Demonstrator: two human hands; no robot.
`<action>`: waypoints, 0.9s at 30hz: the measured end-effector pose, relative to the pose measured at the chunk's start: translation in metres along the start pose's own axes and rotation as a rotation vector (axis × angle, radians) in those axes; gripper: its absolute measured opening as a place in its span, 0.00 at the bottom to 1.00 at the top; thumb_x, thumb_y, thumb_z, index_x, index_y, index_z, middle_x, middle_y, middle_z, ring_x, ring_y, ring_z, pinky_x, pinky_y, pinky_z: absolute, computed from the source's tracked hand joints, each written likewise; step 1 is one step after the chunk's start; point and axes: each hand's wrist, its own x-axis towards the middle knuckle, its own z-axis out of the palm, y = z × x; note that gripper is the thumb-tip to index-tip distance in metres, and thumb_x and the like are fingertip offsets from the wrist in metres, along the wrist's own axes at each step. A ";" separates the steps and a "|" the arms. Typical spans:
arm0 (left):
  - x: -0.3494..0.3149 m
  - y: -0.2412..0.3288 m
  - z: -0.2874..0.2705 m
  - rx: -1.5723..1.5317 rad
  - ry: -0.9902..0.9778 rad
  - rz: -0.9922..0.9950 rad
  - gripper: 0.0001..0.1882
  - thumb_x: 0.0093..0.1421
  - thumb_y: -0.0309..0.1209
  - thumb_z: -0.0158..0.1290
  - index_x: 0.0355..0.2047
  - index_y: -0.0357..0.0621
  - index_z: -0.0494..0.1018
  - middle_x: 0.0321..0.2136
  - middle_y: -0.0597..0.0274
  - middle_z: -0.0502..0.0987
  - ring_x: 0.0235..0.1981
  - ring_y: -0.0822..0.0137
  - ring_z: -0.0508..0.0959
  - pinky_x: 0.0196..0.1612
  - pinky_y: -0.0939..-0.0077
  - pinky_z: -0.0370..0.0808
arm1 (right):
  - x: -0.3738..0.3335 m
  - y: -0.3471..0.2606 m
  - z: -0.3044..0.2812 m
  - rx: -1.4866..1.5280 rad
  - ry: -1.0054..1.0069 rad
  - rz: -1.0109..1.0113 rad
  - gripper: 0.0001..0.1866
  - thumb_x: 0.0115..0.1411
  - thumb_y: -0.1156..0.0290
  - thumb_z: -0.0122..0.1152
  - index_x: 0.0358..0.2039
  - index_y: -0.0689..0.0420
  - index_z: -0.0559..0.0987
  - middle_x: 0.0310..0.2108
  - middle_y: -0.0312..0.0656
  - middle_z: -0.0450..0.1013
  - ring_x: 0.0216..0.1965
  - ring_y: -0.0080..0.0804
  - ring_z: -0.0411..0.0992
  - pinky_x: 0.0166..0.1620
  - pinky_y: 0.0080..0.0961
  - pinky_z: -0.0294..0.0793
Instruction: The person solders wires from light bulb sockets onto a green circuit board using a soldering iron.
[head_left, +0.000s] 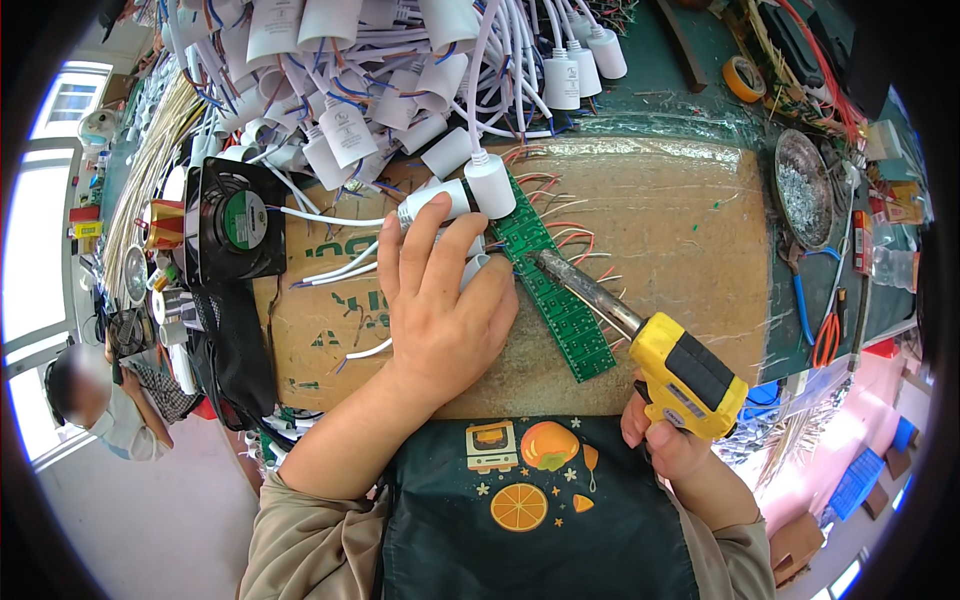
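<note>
My right hand (665, 435) grips a yellow soldering gun (690, 375) with a black panel. Its metal barrel points up and left, and the tip meets the left edge of a green circuit board strip (560, 300). Short red and white wires stick out along the board's right side. My left hand (450, 290) curls its fingers over white lamp sockets (440, 202) beside the board, partly hiding them. Another white socket (490, 186) stands at the board's upper end, its cable running upward. White cables with bare ends (345, 275) emerge left of my hand.
Cardboard (690, 220) covers the work surface. Many white sockets and cables (345, 130) pile up at the back. A black fan (240, 220) stands left. At right lie a round metal dish (803, 150), blue-handled pliers (801, 300), orange-handled scissors (827, 340) and tape (744, 78). Another person (125, 420) sits far left.
</note>
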 end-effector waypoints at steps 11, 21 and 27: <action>-0.001 0.000 0.000 0.006 -0.005 0.001 0.09 0.45 0.26 0.65 0.29 0.48 0.80 0.49 0.57 0.75 0.60 0.46 0.70 0.63 0.41 0.60 | 0.002 -0.003 0.002 0.013 -0.001 0.018 0.11 0.62 0.64 0.64 0.29 0.58 0.75 0.23 0.35 0.71 0.24 0.25 0.69 0.28 0.23 0.69; -0.002 0.000 -0.001 -0.024 -0.018 -0.010 0.10 0.45 0.26 0.64 0.31 0.48 0.80 0.50 0.57 0.75 0.61 0.46 0.69 0.64 0.40 0.58 | 0.001 -0.004 0.001 0.009 0.003 0.038 0.10 0.61 0.66 0.64 0.29 0.58 0.75 0.24 0.35 0.71 0.26 0.25 0.69 0.30 0.23 0.69; -0.002 -0.002 -0.007 -0.122 -0.070 -0.021 0.11 0.45 0.27 0.63 0.32 0.47 0.80 0.52 0.55 0.74 0.64 0.44 0.66 0.66 0.38 0.54 | 0.000 -0.004 0.000 0.018 0.005 0.044 0.10 0.62 0.66 0.64 0.29 0.58 0.75 0.25 0.35 0.71 0.26 0.25 0.69 0.30 0.23 0.69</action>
